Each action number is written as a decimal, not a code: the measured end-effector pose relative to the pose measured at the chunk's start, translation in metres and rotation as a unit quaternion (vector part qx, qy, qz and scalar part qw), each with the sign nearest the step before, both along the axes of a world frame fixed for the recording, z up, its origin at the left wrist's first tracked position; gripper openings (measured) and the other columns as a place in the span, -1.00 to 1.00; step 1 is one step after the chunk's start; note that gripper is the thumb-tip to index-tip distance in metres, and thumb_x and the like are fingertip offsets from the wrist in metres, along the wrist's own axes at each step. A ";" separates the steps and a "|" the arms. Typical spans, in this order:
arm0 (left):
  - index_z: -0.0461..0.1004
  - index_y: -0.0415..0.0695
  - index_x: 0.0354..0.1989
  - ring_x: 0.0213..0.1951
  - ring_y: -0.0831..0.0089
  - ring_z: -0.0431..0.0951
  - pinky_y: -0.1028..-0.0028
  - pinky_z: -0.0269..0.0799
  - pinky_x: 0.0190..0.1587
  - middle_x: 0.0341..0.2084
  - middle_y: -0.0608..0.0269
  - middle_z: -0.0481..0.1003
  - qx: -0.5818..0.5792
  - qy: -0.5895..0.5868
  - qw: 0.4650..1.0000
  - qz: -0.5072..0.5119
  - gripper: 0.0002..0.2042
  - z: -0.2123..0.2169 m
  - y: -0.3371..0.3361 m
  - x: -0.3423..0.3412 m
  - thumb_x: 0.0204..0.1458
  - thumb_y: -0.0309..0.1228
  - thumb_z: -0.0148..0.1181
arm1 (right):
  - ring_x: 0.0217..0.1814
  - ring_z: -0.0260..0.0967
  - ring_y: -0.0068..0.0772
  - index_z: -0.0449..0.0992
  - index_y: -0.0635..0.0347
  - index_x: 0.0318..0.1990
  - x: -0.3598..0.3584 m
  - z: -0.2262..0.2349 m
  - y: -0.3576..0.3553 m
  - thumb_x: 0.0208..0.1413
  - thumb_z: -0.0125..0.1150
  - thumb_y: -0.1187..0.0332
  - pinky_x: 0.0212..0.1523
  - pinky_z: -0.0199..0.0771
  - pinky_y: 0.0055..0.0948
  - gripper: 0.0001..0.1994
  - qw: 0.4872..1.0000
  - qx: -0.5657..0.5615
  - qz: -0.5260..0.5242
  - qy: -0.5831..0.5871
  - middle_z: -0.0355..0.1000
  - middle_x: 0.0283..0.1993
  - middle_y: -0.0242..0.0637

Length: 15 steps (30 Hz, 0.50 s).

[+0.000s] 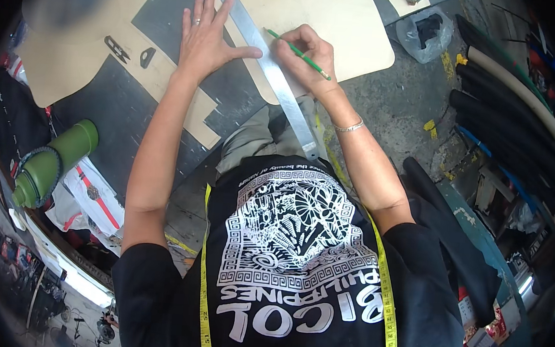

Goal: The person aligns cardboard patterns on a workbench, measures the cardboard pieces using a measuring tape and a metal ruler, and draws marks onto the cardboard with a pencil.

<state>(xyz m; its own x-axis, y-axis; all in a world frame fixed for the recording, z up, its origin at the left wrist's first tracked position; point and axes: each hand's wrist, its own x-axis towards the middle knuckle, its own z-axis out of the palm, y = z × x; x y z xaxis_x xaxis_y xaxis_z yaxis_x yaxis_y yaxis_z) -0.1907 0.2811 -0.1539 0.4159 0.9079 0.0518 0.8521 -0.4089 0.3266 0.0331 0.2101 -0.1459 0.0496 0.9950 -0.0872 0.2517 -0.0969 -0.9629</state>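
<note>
A long metal ruler (278, 82) slants across a large tan sheet of board (348, 22) with a rounded corner, its near end reaching to my shirt. My left hand (208, 47), with a ring on one finger, lies spread and flat, its thumb and a fingertip on the ruler. Just right of the ruler, my right hand (318, 49) grips a green pencil (313, 65). The pencil's tip points to the board beside the ruler's edge. A narrower tan piece (162, 66) with a stepped end lies left of my left hand.
Small thread snips (116, 48) and a dark small tool (146, 57) rest on tan board at the left. A green bottle (63, 157) lies at the table's left side. Dark rolls (499, 93) and a clear plastic bag (424, 35) are at right. A yellow tape measure (207, 285) hangs over my shirt.
</note>
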 end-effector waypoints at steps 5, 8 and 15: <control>0.14 0.00 0.53 0.56 -0.01 -0.07 -0.19 -0.26 0.51 0.52 -0.08 0.05 -0.004 0.025 1.000 -0.018 0.27 -0.001 -0.009 0.003 -0.38 0.54 0.32 | -0.39 0.56 -0.42 0.59 0.21 -0.28 0.002 -0.007 -0.004 0.09 0.37 0.35 -0.31 0.56 -0.44 -0.86 0.999 0.025 -0.002 -0.037 0.61 -0.36 -0.25; 0.14 0.05 0.53 0.56 0.02 -0.07 -0.19 -0.26 0.51 0.53 -0.04 0.05 0.006 0.028 0.999 -0.020 0.24 -0.001 -0.010 0.003 -0.35 0.56 0.28 | -0.37 0.57 -0.41 0.59 0.21 -0.28 0.003 -0.003 -0.006 0.09 0.38 0.36 -0.32 0.57 -0.44 -0.86 0.999 0.028 0.004 -0.034 0.61 -0.35 -0.24; 0.14 0.12 0.53 0.56 0.09 -0.06 -0.18 -0.30 0.52 0.54 0.08 0.05 0.005 0.021 1.000 -0.008 0.20 0.001 -0.011 0.009 -0.31 0.56 0.25 | -0.38 0.57 -0.38 0.58 0.21 -0.30 0.007 -0.005 -0.009 0.10 0.38 0.36 -0.32 0.57 -0.43 -0.87 0.999 0.029 0.004 -0.039 0.59 -0.36 -0.24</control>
